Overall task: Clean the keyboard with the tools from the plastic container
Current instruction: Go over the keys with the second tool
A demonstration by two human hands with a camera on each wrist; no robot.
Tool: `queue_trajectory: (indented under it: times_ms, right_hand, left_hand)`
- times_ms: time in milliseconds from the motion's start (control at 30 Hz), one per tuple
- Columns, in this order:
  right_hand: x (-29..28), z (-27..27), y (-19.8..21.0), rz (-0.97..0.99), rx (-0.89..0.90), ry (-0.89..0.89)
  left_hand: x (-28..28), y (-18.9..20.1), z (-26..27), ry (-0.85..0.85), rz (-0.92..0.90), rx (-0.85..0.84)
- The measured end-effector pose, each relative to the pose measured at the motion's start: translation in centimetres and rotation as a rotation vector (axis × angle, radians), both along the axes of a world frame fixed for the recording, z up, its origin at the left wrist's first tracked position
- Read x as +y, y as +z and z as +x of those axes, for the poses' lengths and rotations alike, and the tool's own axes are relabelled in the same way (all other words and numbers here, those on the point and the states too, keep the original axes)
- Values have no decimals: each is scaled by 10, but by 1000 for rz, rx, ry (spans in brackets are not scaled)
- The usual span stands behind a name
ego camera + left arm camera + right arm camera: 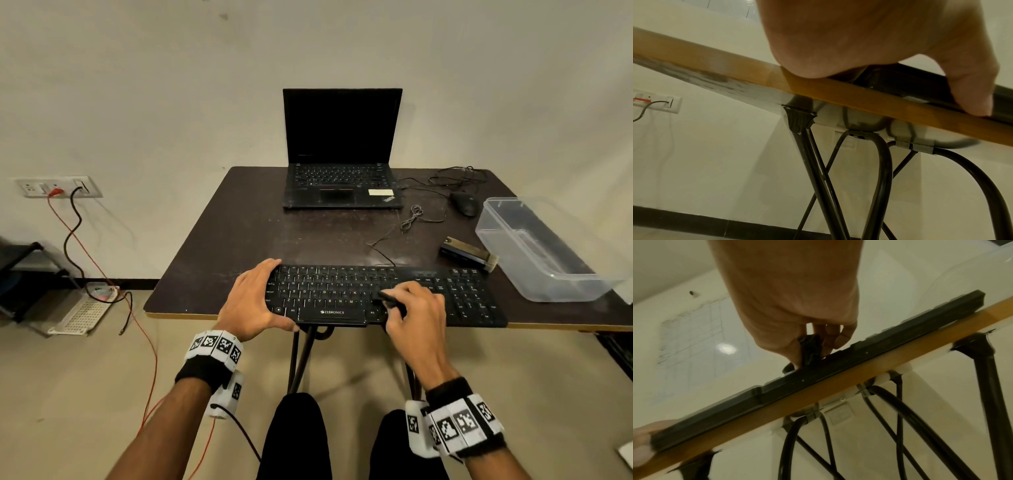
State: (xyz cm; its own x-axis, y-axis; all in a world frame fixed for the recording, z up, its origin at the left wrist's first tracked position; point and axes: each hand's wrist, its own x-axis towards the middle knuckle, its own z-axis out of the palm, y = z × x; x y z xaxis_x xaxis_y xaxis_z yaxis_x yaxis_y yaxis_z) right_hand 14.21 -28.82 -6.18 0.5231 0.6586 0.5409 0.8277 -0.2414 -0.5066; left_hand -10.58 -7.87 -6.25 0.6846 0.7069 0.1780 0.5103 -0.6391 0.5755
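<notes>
Presently, one black full-size keyboard [383, 296] with pale key legends and a maker's mark below the space bar is seen lying along the 6 o'clock edge of one dark table [239, 236], its front lip flush with the tan edge band. The left hand [255, 303] is clasped over the keyboard's 9 o'clock end, fingers on the far edge and thumb on the near edge. The right hand [416, 313] is closed on one small black tool [388, 297], pinched between thumb and fingers with the tip set on the keys right of centre; the tool's type cannot be told. One clear plastic container [534, 270] is noted at 3 o'clock. One brush [467, 253] lies just beside it, at 2 o'clock of the keyboard. One open laptop [342, 150] stands at 12 o'clock, and one mouse [464, 202] at 1 o'clock.
</notes>
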Motion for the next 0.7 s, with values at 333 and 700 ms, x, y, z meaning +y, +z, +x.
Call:
queue_trajectory:
  times_ms: [333,700]
  right_hand:
    - [3,-7,-4,-32,5,86]
    - [-11,0,3,-70,109,109]
  left_hand:
    - [0,2,1,-13,-35,-14]
    - [-30,34,58,-200,235,275]
